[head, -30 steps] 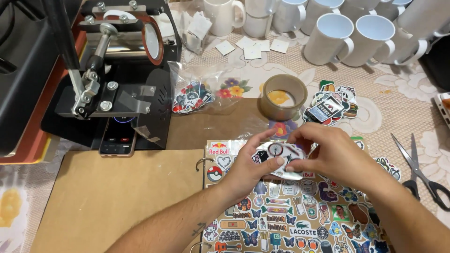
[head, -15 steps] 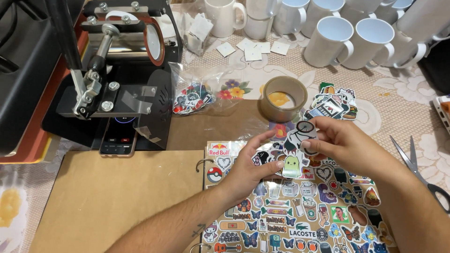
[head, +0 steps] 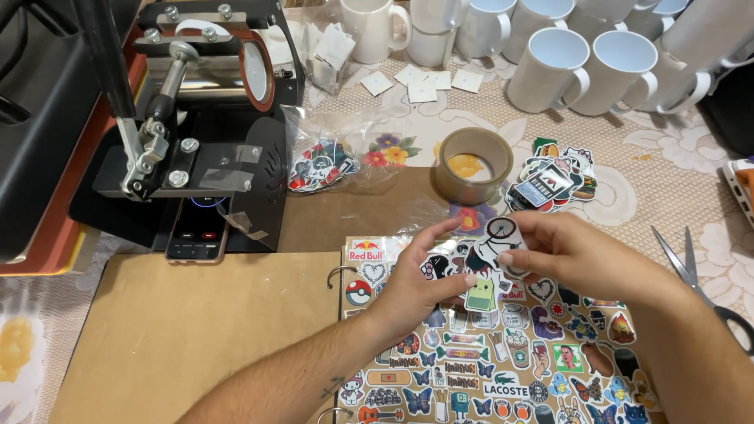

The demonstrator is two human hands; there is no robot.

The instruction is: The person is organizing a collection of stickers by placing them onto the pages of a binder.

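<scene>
Holding small bunch of stickers [head: 475, 271] between both hands, just above sticker album page [head: 503, 353]. Left hand [head: 420, 283] pinches bunch from below, thumb on green sticker; right hand [head: 569, 253] pinches round bicycle sticker at top of bunch. Tape roll [head: 474, 165] at 12 o'clock from hands, loose sticker pile [head: 552, 179] at 1 o'clock, scissors [head: 699, 275] at 3 o'clock. Mug press [head: 196, 118] and phone [head: 196, 229] at 10 o'clock; white mugs [head: 550, 71] at far edge of counter [head: 196, 330].

Bright, even indoor light from above; soft shadows, sharp focus, slight bending at the edges.
</scene>
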